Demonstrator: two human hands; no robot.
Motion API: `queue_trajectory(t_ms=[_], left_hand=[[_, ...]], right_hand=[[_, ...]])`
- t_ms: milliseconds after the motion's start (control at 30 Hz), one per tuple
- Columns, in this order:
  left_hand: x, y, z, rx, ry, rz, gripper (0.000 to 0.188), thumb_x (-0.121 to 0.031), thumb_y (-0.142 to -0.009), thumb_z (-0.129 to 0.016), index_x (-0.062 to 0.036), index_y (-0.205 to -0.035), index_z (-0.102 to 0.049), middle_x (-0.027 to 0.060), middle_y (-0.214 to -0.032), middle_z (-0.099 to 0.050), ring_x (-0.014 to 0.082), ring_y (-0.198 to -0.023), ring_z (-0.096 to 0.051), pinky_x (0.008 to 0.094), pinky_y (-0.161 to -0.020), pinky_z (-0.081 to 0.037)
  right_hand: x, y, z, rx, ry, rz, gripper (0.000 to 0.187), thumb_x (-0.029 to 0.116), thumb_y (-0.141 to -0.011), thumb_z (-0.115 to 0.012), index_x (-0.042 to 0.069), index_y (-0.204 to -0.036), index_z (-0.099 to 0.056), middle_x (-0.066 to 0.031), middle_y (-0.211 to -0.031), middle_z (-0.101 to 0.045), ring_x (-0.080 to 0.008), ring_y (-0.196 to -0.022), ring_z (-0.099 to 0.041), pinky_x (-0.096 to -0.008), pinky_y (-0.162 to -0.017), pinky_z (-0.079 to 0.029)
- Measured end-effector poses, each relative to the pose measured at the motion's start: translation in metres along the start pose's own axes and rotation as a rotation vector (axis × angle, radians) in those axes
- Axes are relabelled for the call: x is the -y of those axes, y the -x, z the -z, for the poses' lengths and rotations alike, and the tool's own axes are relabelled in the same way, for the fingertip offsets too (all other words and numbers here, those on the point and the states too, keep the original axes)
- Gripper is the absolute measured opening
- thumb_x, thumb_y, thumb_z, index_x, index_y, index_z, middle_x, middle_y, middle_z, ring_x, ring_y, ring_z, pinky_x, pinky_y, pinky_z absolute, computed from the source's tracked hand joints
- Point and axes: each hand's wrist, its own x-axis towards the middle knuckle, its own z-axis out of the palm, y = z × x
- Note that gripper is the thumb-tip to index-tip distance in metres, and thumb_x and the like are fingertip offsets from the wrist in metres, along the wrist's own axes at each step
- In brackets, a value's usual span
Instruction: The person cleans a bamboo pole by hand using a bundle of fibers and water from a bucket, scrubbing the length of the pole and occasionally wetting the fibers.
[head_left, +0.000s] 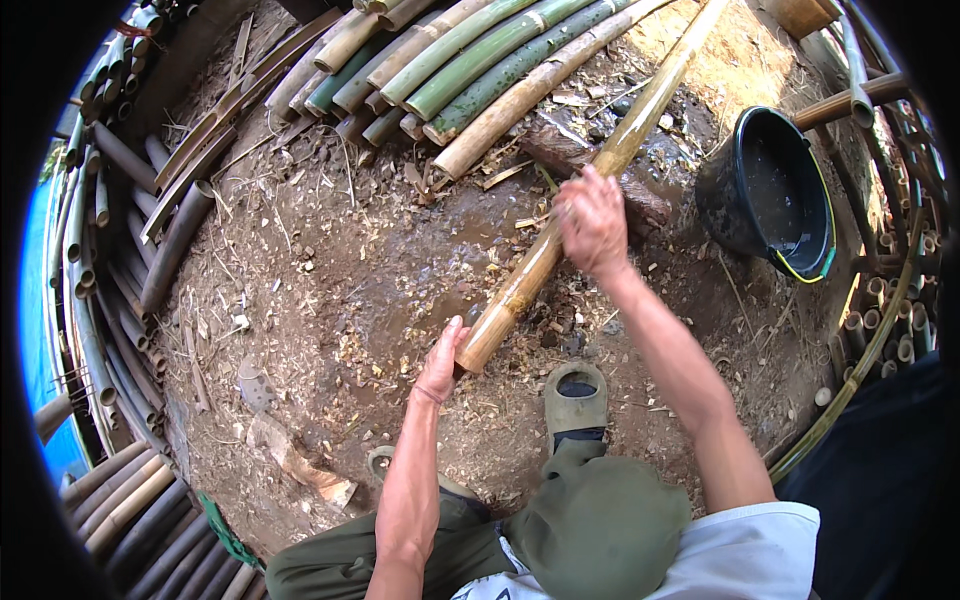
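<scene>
A long, wet, yellowish bamboo pole (pixel 528 275) runs from the middle of the head view up to its top right. My left hand (pixel 440 358) holds its near cut end from the left side, thumb along the cane and the other fingers mostly hidden. Farther up, my right hand (pixel 593 222) is closed over the pole. Its fingers are slightly blurred, and whether something lies between palm and cane is hidden. Just beyond the right hand, the pole crosses a dark wood block (pixel 640 205) on the ground.
To the right stands a black bucket (pixel 715 190) with murky water. Green and tan bamboo poles (pixel 480 75) lie stacked at the far side, with dark poles (pixel 180 245) along the left. Wood chips litter the damp dirt floor (pixel 300 330). My clog (pixel 577 405) is near the pole's end.
</scene>
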Motion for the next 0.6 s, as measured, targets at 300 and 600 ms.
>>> queue_trajectory(t_ms=[300,600], left_hand=[[-0.028,0.013,-0.029,-0.085,-0.164,0.036,0.054,-0.049,-0.102,-0.046,0.0017,-0.097,-0.065,0.0096,-0.081,-0.068,0.0201,-0.063,-0.065,0.0332,-0.052,-0.054],[-0.028,0.018,-0.02,0.053,0.027,0.152,0.051,-0.047,-0.104,-0.042,-0.0006,-0.112,-0.061,0.0123,-0.08,-0.066,0.0181,-0.056,-0.063,0.0288,-0.041,-0.047]], right_hand=[[0.09,0.034,-0.001,0.115,-0.089,-0.114,0.02,0.021,-0.093,-0.058,0.006,-0.097,-0.07,-0.0136,-0.113,-0.069,-0.0357,-0.13,-0.052,-0.0577,-0.117,-0.026],[-0.014,-0.016,0.002,-0.039,0.06,-0.079,0.016,0.019,-0.092,-0.057,0.006,-0.088,-0.067,-0.0126,-0.108,-0.07,-0.0343,-0.125,-0.055,-0.0579,-0.112,-0.034]])
